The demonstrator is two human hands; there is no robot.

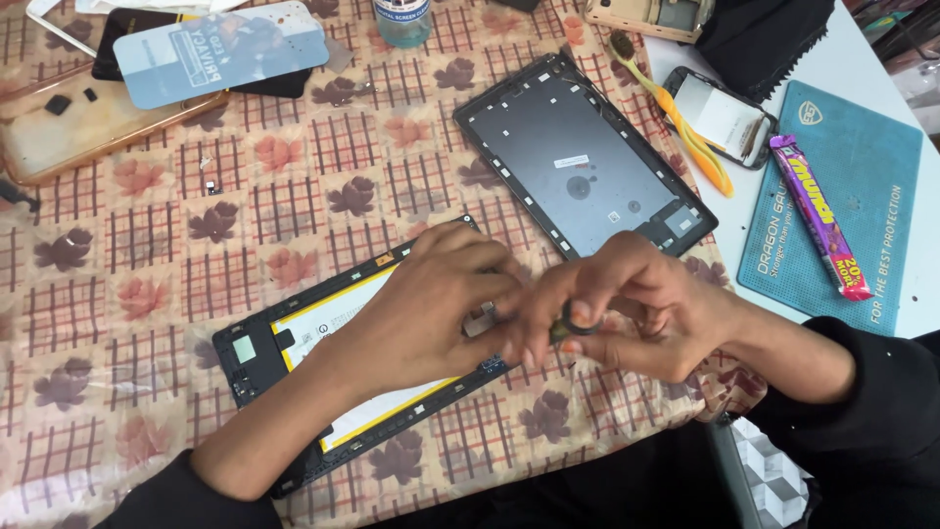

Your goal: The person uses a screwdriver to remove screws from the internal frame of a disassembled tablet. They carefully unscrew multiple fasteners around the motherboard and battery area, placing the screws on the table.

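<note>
An opened tablet [294, 343] with a white battery and black frame lies on the patterned tablecloth [147, 245], tilted toward the upper right. My left hand [431, 304] rests over its right end, fingers bent down onto it. My right hand [627, 313] meets it from the right and pinches a small dark round part [566, 323] between thumb and fingers. The tablet's grey back cover [583, 162] lies apart, behind the hands. What my left fingertips touch is hidden.
A blue work mat [881, 196] with a purple candy bar [821, 217] lies at right. A small phone screen [725, 118], a yellow toothbrush [685, 127], a clear bottle [401, 20], a screen protector pack [220, 49] and a beige case [88, 132] lie around.
</note>
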